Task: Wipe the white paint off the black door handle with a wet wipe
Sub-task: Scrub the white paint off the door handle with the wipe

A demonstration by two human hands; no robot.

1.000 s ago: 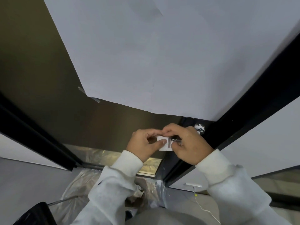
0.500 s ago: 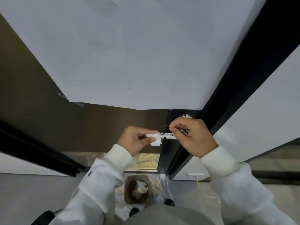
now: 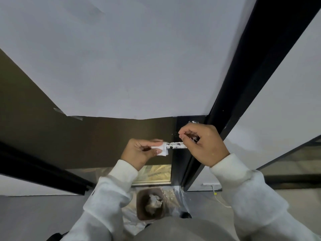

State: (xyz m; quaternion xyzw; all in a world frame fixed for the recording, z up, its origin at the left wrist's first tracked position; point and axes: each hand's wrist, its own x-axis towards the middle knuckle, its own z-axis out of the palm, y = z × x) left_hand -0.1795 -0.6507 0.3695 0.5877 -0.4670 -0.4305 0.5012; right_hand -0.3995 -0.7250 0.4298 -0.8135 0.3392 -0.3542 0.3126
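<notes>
The black door handle [image 3: 175,145] juts out level from the dark door edge, its bar heavily speckled with white paint. My left hand [image 3: 140,153] pinches a small folded white wet wipe [image 3: 160,150] against the handle's free left end. My right hand [image 3: 202,143] is curled around the handle's base near the door, thumb and forefinger closed on the bar. The part of the handle under my right fingers is hidden. More white paint [image 3: 193,121] shows on the door just above my right hand.
A large white sheet [image 3: 139,58] covers the door above. A black door frame [image 3: 243,84] runs diagonally on the right. Below on the floor a brown bin [image 3: 150,204] holds crumpled wipes, standing on clear plastic sheeting [image 3: 175,199]. A white cable [image 3: 218,199] lies right of it.
My hands have drawn apart: the left hand slid the wipe out to the handle's left end, baring the paint-speckled bar. The view has tilted down, showing the bin.
</notes>
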